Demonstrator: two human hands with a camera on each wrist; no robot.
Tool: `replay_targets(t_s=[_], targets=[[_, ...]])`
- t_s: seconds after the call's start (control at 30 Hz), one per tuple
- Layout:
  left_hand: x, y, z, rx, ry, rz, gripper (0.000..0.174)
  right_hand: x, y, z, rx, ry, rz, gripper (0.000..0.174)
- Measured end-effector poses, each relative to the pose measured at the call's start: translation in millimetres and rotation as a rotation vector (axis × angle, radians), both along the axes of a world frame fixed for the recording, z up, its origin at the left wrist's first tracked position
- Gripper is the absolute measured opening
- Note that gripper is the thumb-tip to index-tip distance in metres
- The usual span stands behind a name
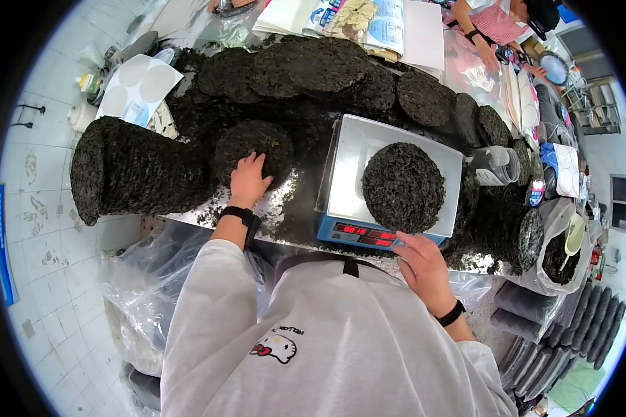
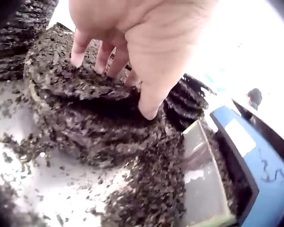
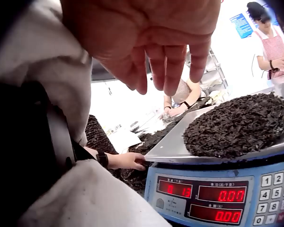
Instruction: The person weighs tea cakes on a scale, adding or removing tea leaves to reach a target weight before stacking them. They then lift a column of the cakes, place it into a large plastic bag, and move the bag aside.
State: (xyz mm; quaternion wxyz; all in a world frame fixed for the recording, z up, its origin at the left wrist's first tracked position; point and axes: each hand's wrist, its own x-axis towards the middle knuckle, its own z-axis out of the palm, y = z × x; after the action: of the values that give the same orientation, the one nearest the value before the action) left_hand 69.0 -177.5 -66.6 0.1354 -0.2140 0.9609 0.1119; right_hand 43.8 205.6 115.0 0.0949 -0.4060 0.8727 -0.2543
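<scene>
My left hand (image 1: 249,182) is at a round dried seaweed cake (image 1: 275,139) left of the scale. In the left wrist view its fingertips rest on the top cake (image 2: 61,66) and the thumb grips its rim, beside a dark gap above the layers below. Another seaweed cake (image 1: 403,187) lies flat on the metal pan (image 1: 351,153) of a blue digital scale (image 1: 351,233), whose red digits are lit. My right hand (image 1: 424,270) is at the scale's front edge, its fingers loosely extended and holding nothing. The right wrist view shows that hand (image 3: 156,42) above the display.
A tall seaweed stack (image 1: 139,167) lies on its side at the left. More cakes (image 1: 327,66) line the table's back, and another stack (image 1: 501,236) stands right of the scale. A clear plastic jar (image 1: 494,167) sits close by. Another person (image 1: 497,28) works at the far right.
</scene>
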Motion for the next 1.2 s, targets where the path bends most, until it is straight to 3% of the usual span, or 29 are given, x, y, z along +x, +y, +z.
replay_targets(t_s=[0.07, 0.17, 0.23, 0.27, 0.3, 0.37, 0.4, 0.47, 0.5, 0.57, 0.63, 0.67, 0.7, 0.77, 0.83, 0.97, 1.13, 1.2], targets=[[1.7, 3.1, -2.3, -0.004, -0.014, -0.007, 0.062, 0.3, -7.3, 0.2, -0.022, 0.051, 0.026, 0.029], [2.6, -1.2, -12.2, -0.217, 0.054, -0.068, 0.052, -4.0, -15.3, 0.9, -0.055, 0.065, 0.096, 0.028], [3.5, -23.8, -5.4, -0.064, 0.464, -0.015, 0.049, -7.6, -12.7, 6.1, -0.061, 0.084, 0.051, 0.030], [6.5, -24.5, 18.8, -0.171, 0.711, -0.075, 0.044, -10.1, -11.7, 8.7, -0.068, 0.100, 0.006, 0.031], [11.1, -16.7, 54.9, -0.125, 0.765, -0.048, 0.039, -13.7, -11.5, 10.3, -0.075, 0.102, -0.004, 0.031], [13.0, 12.6, 105.6, 0.513, 0.812, 0.396, 0.031, -25.8, -12.4, 12.5, -0.264, -0.169, -0.276, 0.048], [12.2, 30.6, 115.3, 0.521, 0.809, 0.376, 0.031, -34.7, -14.6, 2.3, -0.382, -0.327, -0.370, 0.058], [7.4, 77.3, 129.2, 1.565, 0.811, 0.604, 0.029, -54.8, -16.6, -10.0, -0.598, -0.697, -0.522, 0.076], [1.8, 107.4, 148.0, 1.710, 0.741, 0.634, 0.032, -62.3, -18.0, -9.4, -0.761, -0.876, -0.566, 0.074], [-10.2, 149.4, 135.2, 1.884, 0.585, 0.670, 0.040, -80.4, -8.4, -22.6, -0.843, -0.876, -0.532, 0.071], [-25.1, 172.1, 107.2, 1.854, 0.599, 0.603, 0.044, -91.7, 9.6, -27.6, -0.853, -0.720, -0.628, 0.068], [-30.7, 181.0, 92.5, 1.804, 0.644, 0.549, 0.048, -102.4, 28.7, -46.6, -0.732, -0.637, -0.668, 0.066], [-29.9, 178.4, 78.7, 1.670, 0.631, 0.645, 0.053, -105.6, 46.2, -59.4, -0.726, -0.638, -0.676, 0.066], [-22.5, 155.8, 63.0, 1.548, 0.807, 0.697, 0.054, -110.3, 75.0, -73.8, -0.103, -0.077, -0.695, 0.066], [-12.8, 125.6, 63.0, 1.281, 0.963, 0.639, 0.050, -106.7, 100.9, -70.9, -0.223, -0.038, -0.806, 0.064], [-5.7, 65.0, 102.8, 1.026, 1.084, 0.591, 0.044, -109.0, 160.0, -74.1, -0.442, -0.245, -0.871, 0.054], [-39.0, 97.3, 200.4, 0.850, 1.218, 0.287, 0.043, -113.8, 140.6, 24.4, -0.552, -0.115, -0.792, 0.044], [-51.4, 120.2, 223.8, 0.760, 1.202, -0.016, 0.040, -117.5, 136.8, 48.0, -0.619, -0.075, -0.743, 0.043]])
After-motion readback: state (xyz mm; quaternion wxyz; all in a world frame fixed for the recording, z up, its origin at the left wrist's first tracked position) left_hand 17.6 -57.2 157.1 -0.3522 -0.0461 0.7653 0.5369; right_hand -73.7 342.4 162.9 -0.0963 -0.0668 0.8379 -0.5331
